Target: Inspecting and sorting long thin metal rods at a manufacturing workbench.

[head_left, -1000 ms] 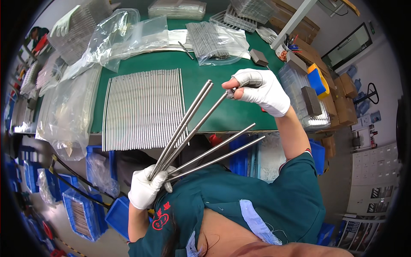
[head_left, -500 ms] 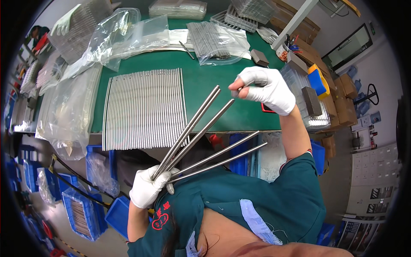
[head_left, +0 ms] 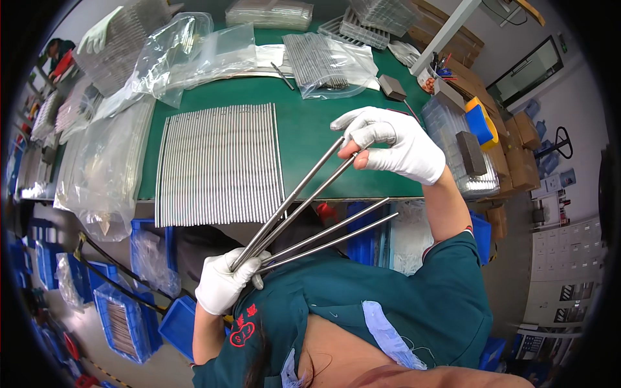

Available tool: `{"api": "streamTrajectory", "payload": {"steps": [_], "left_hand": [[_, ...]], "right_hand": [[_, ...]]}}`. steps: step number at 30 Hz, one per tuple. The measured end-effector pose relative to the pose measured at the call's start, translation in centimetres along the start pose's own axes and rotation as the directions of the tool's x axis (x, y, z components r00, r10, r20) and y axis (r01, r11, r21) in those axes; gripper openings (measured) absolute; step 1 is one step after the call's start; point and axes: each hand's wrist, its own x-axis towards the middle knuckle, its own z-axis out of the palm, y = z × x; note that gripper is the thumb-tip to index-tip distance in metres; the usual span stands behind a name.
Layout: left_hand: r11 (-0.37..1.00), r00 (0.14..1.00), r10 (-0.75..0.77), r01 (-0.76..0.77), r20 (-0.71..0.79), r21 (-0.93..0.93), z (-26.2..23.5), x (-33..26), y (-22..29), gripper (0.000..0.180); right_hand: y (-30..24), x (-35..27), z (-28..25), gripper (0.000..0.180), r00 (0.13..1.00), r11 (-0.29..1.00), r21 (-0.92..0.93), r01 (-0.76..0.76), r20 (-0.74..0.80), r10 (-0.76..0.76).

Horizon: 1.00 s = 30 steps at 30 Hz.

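Left hand (head_left: 223, 284), gloved, clenched around the near ends of four steel rods (head_left: 304, 223) fanning toward 2 o'clock. Right hand (head_left: 394, 145) has slid outward, now pinching the upper two rods' tips above the green tabletop (head_left: 310, 129); rod sheet (head_left: 220, 165) unchanged, suggesting inspection continues.

green mat (head_left: 310, 129), plastic bags (head_left: 194, 52), blue bins (head_left: 123, 323)
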Motion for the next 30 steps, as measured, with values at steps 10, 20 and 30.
{"api": "streamTrajectory", "payload": {"steps": [10,20,30], "left_hand": [[0.998,0.997,-0.018,0.022,0.073,-0.059,0.0,0.0,0.2,0.019],[0.996,0.994,-0.037,0.028,0.102,0.085,-0.1,0.1,0.0,0.021],[0.998,0.995,-0.047,0.044,0.085,0.032,0.1,0.3,-0.2,0.019]], "right_hand": [[-0.2,0.5,-0.2,0.026,0.990,0.979,0.149,-0.137,-0.012,0.140],[-0.4,0.6,-0.3,0.027,0.981,0.974,0.121,-0.192,0.060,0.186],[-0.9,0.5,-0.4,0.029,0.999,0.993,0.113,-0.042,-0.028,0.045]]}}
